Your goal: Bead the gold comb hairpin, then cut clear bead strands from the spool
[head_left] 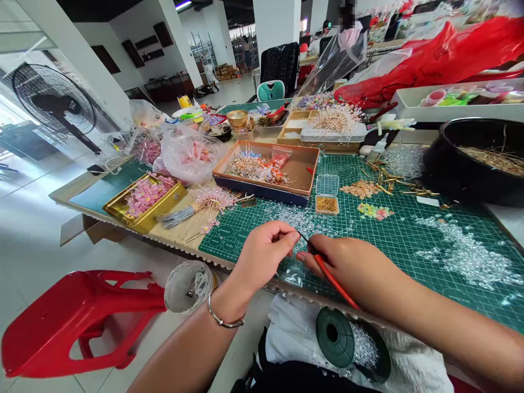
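My right hand (341,256) is wrapped round a pair of red-handled pliers (332,279), whose thin dark tip reaches to my left fingertips. My left hand (272,245) is closed in a pinch at that tip; what it holds is too small to make out. Both hands are over the front edge of the green cutting mat (241,232). Just beyond them lie scattered clear beads (292,215) and a small clear box of gold beads (327,204). Below, on my lap, rests a dark green spool (334,337) beside more clear beads.
A shallow box (266,188) of beaded pieces stands behind my hands. Left of it are a gold tin (176,197) with pink flowers and a bundle of silvery wires (177,216). A black pot (470,164) stands at right. A red stool (53,327) and a bin (186,286) are at left.
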Demonstrator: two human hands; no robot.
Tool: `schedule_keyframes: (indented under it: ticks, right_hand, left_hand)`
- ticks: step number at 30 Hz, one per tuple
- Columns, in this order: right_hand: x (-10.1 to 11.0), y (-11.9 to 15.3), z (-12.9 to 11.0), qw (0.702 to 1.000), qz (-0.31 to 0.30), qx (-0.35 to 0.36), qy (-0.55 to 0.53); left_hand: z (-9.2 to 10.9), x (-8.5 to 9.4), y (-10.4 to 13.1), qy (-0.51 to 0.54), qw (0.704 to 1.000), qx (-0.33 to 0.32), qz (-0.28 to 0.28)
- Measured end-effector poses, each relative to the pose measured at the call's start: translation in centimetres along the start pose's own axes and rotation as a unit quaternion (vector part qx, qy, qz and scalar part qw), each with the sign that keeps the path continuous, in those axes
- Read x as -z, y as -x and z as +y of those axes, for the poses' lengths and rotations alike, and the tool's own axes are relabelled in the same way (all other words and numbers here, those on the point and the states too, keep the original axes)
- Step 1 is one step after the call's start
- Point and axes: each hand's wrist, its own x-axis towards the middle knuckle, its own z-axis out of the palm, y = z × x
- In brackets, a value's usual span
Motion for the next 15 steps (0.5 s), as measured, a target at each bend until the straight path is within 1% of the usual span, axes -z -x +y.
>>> schedule_keyframes:
  ticks: [3,5,8,11,13,15]
  right_hand:
    - [-0.3,-1.6,0.8,1.0,0.007,0.005,0.007]
    - [-0.6,-2.7,1.3,1.0,0.006,0.006,-0.01]
    - [-1.1,-3.6,1.9,0.999,0.01,0.003,-0.034]
    - [-1.3,-3.2,1.9,0.994,0.054,0.001,-0.098]
    - [-1.2,-2.3,1.6,0.984,0.084,0.018,-0.158]
    - [-0.9,-1.3,1.2,0.975,0.093,0.041,-0.196]
  left_hand:
    - [-0.8,0.2,-1.4,0.0,1.0,0.002,0.001]
    - [-1.3,0.2,-2.1,0.022,1.0,0.021,0.001]
    - [-1.8,0.4,-2.6,0.087,0.994,0.064,-0.005]
    - [-1.7,0.6,-2.2,0.158,0.98,0.108,-0.047]
    - [-1.4,0.7,-1.7,0.195,0.967,0.135,-0.091]
    - [-1.1,0.8,-1.0,0.218,0.956,0.155,-0.123]
